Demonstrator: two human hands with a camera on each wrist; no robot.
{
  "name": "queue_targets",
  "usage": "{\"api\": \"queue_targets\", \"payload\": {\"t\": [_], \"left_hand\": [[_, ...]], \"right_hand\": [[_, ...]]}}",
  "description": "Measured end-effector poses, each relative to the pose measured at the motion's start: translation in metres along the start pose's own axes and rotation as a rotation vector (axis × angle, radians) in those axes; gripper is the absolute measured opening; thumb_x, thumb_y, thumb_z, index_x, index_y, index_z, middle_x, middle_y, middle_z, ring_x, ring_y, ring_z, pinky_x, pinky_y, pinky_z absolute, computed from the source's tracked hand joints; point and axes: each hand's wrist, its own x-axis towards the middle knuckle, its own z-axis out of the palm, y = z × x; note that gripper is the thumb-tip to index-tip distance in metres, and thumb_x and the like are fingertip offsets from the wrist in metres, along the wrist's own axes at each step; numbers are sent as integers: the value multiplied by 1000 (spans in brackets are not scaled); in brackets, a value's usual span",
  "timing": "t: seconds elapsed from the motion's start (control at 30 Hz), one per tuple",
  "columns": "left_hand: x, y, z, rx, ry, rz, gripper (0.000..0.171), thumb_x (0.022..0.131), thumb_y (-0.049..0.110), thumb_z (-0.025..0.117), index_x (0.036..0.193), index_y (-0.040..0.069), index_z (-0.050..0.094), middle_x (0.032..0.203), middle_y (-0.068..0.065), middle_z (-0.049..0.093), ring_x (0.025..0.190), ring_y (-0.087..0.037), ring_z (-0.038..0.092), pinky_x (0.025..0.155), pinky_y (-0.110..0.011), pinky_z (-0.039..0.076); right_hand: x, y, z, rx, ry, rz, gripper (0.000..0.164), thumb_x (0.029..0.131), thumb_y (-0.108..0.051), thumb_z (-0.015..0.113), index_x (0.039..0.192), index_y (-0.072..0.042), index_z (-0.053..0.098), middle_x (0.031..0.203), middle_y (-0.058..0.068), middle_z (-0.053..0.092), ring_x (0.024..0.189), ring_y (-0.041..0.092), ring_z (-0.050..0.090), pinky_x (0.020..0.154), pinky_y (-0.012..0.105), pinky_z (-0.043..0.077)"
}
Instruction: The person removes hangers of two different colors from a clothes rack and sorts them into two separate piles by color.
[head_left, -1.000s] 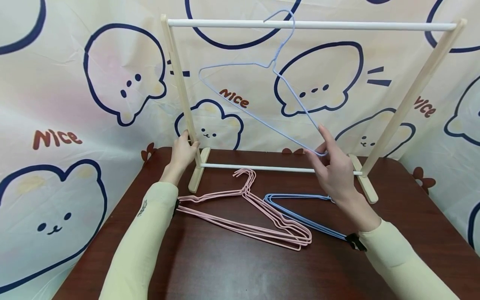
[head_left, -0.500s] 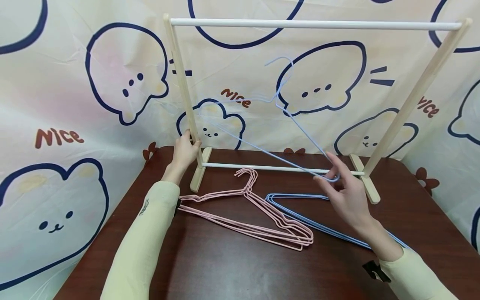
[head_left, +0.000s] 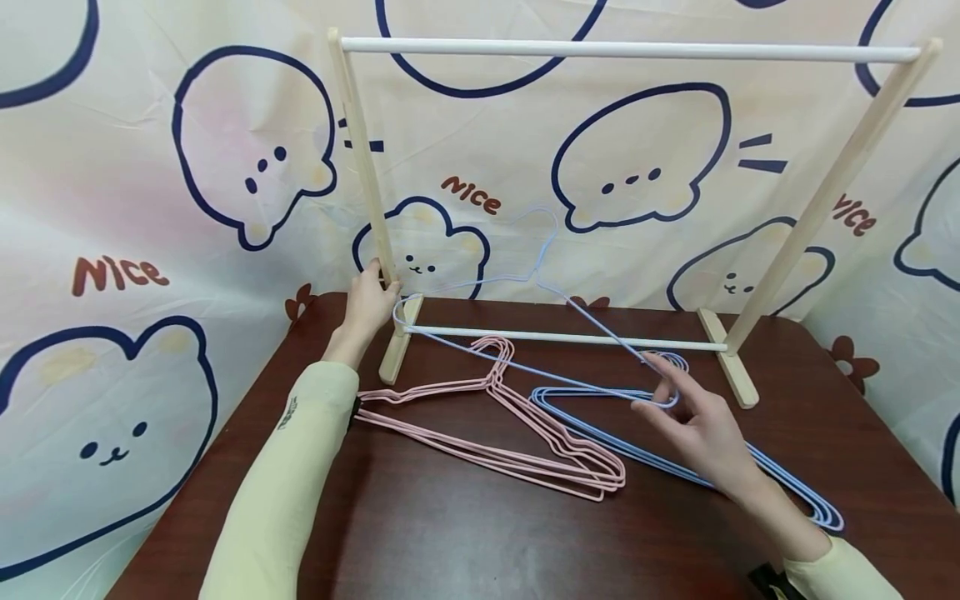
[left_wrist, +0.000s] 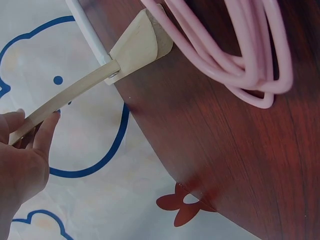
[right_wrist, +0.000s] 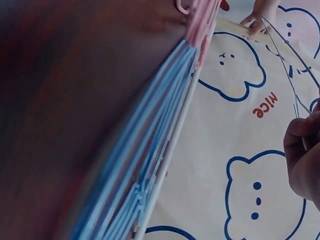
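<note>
My left hand (head_left: 369, 304) grips the left wooden post (head_left: 365, 167) of a small clothes rack, low down near its foot. In the left wrist view the thumb and fingers wrap that post (left_wrist: 70, 95). My right hand (head_left: 701, 429) pinches one lower corner of a light blue wire hanger (head_left: 525, 367), held tilted above the table with its hook toward the back wall. Below it a stack of blue hangers (head_left: 622, 446) lies on the table, partly hidden by the right forearm. Left of those lies a stack of pink hangers (head_left: 525, 462), hooks pointing back.
The rack's white top rail (head_left: 630, 50) spans the upper view, with a lower rail (head_left: 525, 335) near the table. Its right post (head_left: 825, 200) stands on a wooden foot (head_left: 727, 358). A patterned cloth (head_left: 480, 150) covers the walls behind the dark wooden table (head_left: 450, 550).
The right hand has lowered the blue hanger from the top rail, down and slightly right, to above the stacked blue hangers. The left hand stays on the post.
</note>
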Motion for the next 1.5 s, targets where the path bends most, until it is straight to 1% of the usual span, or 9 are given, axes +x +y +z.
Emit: {"api": "queue_targets", "payload": {"t": [0.2, 0.5, 0.83, 0.9, 1.03, 1.13, 1.27, 1.43, 1.5], "left_hand": [[-1, 1, 2, -10, -8, -14, 33, 100, 14, 56, 129, -2, 51, 123, -29, 63, 115, -42, 63, 88, -52, 59], [-1, 4, 4, -3, -8, -7, 32, 100, 15, 56, 127, -2, 51, 122, -29, 63, 113, -43, 64, 87, -52, 59], [-2, 5, 3, -20, -21, -13, 33, 101, 15, 57, 128, -2, 51, 124, -29, 62, 115, -43, 63, 87, -53, 59], [-2, 3, 1, -20, -27, -19, 34, 101, 15, 56, 129, -2, 50, 125, -29, 62, 114, -44, 63, 88, -53, 59], [-3, 0, -3, -21, -55, -24, 37, 102, 16, 56, 133, -3, 49, 129, -29, 59, 117, -44, 61, 91, -54, 57], [-4, -1, -8, -5, -98, -27, 37, 102, 17, 55, 133, -2, 49, 131, -29, 58, 119, -43, 60, 94, -54, 56], [-6, -1, -13, 50, -159, -31, 38, 102, 17, 54, 133, -4, 48, 130, -28, 57, 119, -42, 59, 97, -53, 54], [-9, 2, -15, 88, -196, -37, 46, 102, 20, 54, 139, -5, 42, 132, -30, 57, 119, -42, 60, 96, -54, 53], [-8, 2, -14, 83, -194, -37, 46, 102, 20, 54, 139, -4, 42, 132, -29, 57, 119, -42, 60, 96, -54, 53]], "right_hand": [[-13, 1, 8, 39, -108, 151, 59, 89, -9, 74, 142, -22, 53, 84, -8, 49, 48, 6, 39, 40, 23, 36], [-25, 1, 29, 166, -214, 312, 48, 93, -24, 72, 138, -23, 57, 80, -2, 51, 53, 6, 40, 41, 25, 36], [-30, 5, 39, 336, -425, 482, 54, 97, -34, 64, 146, -18, 47, 80, 8, 54, 46, 7, 42, 36, 28, 39], [-31, 6, 40, 317, -479, 490, 57, 98, -36, 63, 148, -17, 44, 81, 8, 55, 46, 7, 43, 37, 28, 41], [-31, 7, 40, 257, -567, 498, 60, 100, -43, 56, 151, -16, 38, 72, 4, 57, 47, 11, 47, 37, 30, 44], [-30, 6, 37, 211, -611, 523, 60, 102, -49, 48, 152, -17, 35, 61, 2, 56, 42, 15, 48, 35, 34, 45], [-29, 7, 28, 161, -671, 535, 60, 102, -53, 44, 151, -19, 37, 57, 1, 55, 37, 18, 49, 38, 38, 49], [-29, 9, 24, 136, -697, 509, 58, 101, -48, 51, 148, -15, 42, 61, -1, 57, 38, 14, 47, 40, 36, 50], [-29, 9, 27, 60, -681, 474, 60, 98, -46, 59, 146, -14, 45, 64, -4, 57, 42, 9, 46, 40, 31, 47]]}}
